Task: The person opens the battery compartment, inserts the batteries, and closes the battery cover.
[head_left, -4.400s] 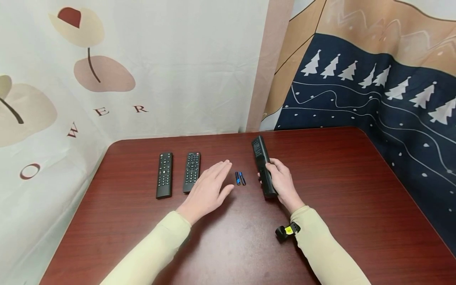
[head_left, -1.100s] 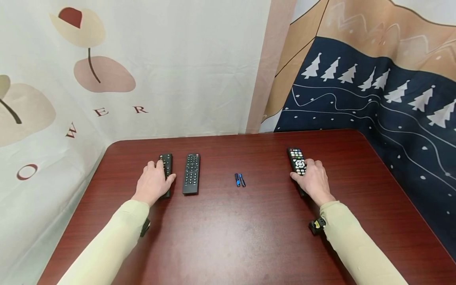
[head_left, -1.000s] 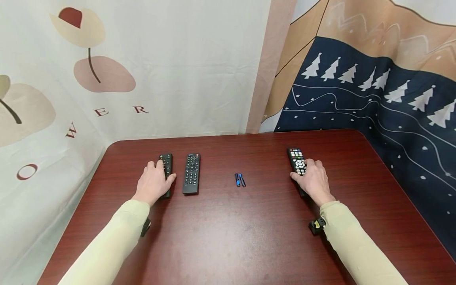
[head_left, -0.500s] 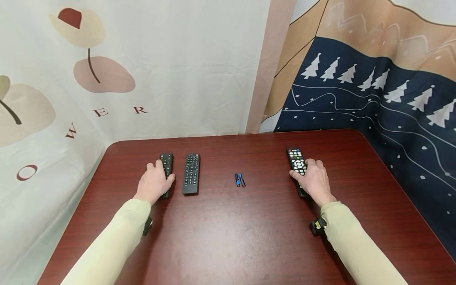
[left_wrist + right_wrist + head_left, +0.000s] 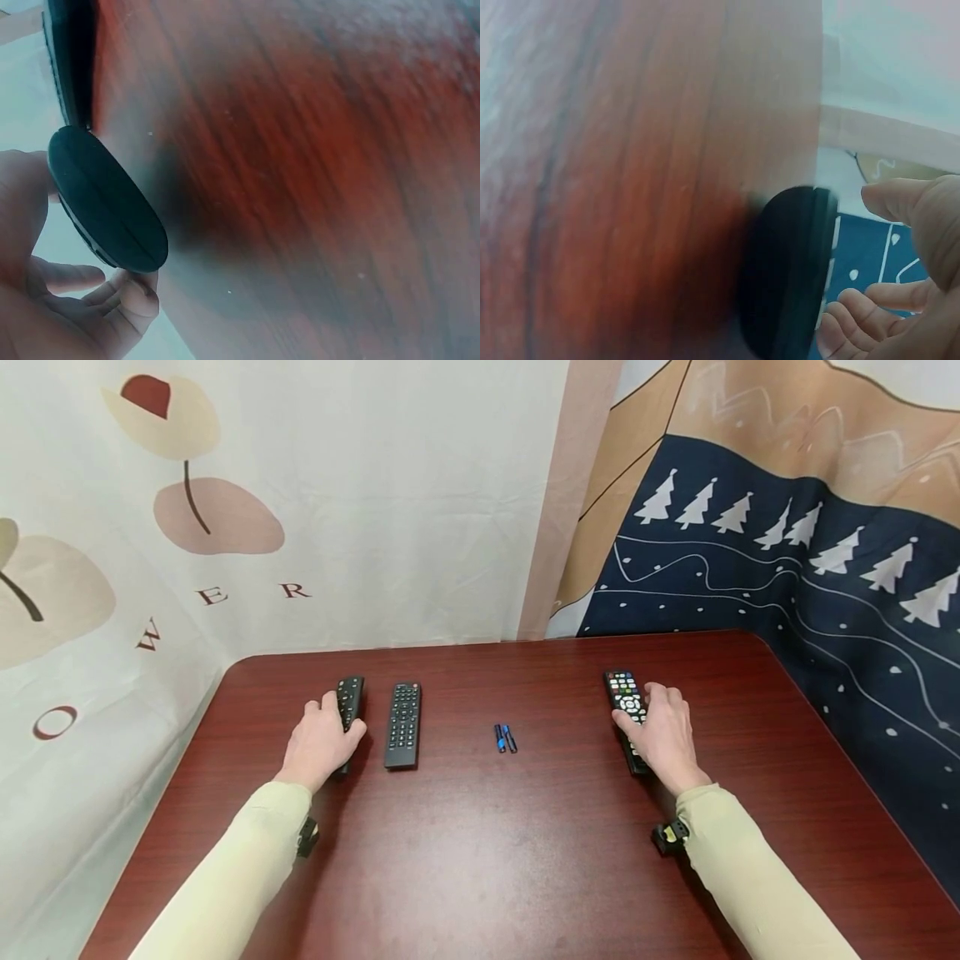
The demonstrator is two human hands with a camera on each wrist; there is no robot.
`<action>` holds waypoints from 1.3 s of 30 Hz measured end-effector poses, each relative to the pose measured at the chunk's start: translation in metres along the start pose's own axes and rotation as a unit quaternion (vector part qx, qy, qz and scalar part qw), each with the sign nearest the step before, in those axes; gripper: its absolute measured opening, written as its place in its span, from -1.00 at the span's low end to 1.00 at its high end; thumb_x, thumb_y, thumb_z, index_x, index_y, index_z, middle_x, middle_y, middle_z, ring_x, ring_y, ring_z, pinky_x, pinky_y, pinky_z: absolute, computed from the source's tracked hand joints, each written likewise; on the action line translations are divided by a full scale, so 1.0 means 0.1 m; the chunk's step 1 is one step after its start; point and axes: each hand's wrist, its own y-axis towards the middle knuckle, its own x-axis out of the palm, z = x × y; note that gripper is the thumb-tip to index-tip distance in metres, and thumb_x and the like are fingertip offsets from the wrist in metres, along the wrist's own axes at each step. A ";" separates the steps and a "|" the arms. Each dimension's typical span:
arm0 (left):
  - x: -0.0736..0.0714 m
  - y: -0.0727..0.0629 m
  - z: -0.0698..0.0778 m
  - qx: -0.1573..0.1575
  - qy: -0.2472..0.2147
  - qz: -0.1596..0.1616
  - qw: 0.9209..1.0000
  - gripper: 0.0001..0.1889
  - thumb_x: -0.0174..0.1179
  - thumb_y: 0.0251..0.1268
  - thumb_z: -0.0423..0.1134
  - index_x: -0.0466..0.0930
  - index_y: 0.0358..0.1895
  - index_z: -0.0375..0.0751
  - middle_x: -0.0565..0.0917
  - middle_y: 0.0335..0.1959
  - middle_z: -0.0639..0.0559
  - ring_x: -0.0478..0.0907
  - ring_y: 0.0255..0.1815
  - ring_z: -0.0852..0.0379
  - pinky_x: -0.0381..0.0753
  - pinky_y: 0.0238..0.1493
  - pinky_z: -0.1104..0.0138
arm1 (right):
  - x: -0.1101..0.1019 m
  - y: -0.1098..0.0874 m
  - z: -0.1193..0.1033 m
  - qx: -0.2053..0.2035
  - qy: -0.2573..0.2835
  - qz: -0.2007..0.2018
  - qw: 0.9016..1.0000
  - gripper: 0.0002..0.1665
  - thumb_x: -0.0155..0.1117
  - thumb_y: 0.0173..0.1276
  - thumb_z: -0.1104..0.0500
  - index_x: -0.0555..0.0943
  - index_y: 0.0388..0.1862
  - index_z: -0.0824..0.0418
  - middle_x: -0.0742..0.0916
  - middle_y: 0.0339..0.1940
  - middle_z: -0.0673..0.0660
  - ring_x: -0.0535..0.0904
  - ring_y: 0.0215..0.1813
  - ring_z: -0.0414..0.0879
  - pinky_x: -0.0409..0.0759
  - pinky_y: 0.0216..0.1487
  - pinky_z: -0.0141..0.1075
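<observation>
My left hand [image 5: 318, 743] grips a black TV remote [image 5: 349, 697] by its sides, thumb on the right edge. In the left wrist view this remote [image 5: 112, 202] is tilted, with one long edge raised off the table and fingers around the lower side. My right hand [image 5: 662, 737] hovers over another black remote [image 5: 626, 693] with white buttons, which lies on the table. In the right wrist view the thumb [image 5: 892, 196] stands apart from that remote [image 5: 787, 277], and the other fingers are loosely bent near its edge.
A third remote [image 5: 402, 731] lies face up just right of the left-hand one. Two small blue and black batteries [image 5: 505, 738] lie side by side mid-table. The reddish-brown table [image 5: 480, 860] ends at printed cloth [image 5: 405, 527] behind.
Earlier the right hand held its remote near the batteries, then laid it at the right; now its fingers have loosened. The left hand moved to the leftmost remote and has just tilted it up.
</observation>
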 end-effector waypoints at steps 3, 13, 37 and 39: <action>-0.02 0.00 0.03 0.006 -0.014 0.012 1.000 -0.29 -0.01 0.40 -0.09 0.14 0.43 -0.57 0.40 0.04 -0.52 0.53 -0.17 -0.38 0.62 -0.08 -0.18 | -0.01 0.00 -0.04 -0.012 0.003 0.006 1.000 -0.18 0.34 0.43 0.06 0.28 0.46 0.50 0.43 0.25 0.51 0.32 0.22 0.36 0.47 0.20 0.24; -0.06 -0.01 0.11 0.024 -0.056 0.038 0.997 -0.34 -0.02 0.43 -0.10 0.22 0.44 -0.51 0.49 0.00 -0.47 0.52 -0.13 -0.33 0.58 -0.07 -0.16 | 0.00 -0.01 -0.15 -0.043 0.012 0.022 0.999 -0.19 0.34 0.43 0.06 0.30 0.45 0.50 0.45 0.25 0.49 0.34 0.22 0.35 0.46 0.23 0.23; -0.03 -0.09 0.47 0.054 -0.142 0.051 0.987 -0.40 -0.11 0.47 -0.16 0.26 0.49 -0.40 0.55 0.14 -0.42 0.51 0.14 -0.36 0.50 0.16 -0.21 | 0.12 -0.13 -0.39 -0.081 0.044 0.005 0.996 -0.27 0.35 0.43 0.10 0.36 0.40 0.47 0.52 0.18 0.42 0.46 0.15 0.26 0.51 0.18 0.14; -0.02 -0.09 0.50 0.056 -0.145 0.051 0.987 -0.40 -0.11 0.49 -0.16 0.25 0.49 -0.40 0.54 0.18 -0.43 0.50 0.18 -0.36 0.50 0.19 -0.21 | 0.14 -0.14 -0.40 -0.084 0.048 0.005 0.995 -0.27 0.37 0.42 0.10 0.37 0.39 0.46 0.53 0.18 0.42 0.49 0.12 0.25 0.53 0.15 0.13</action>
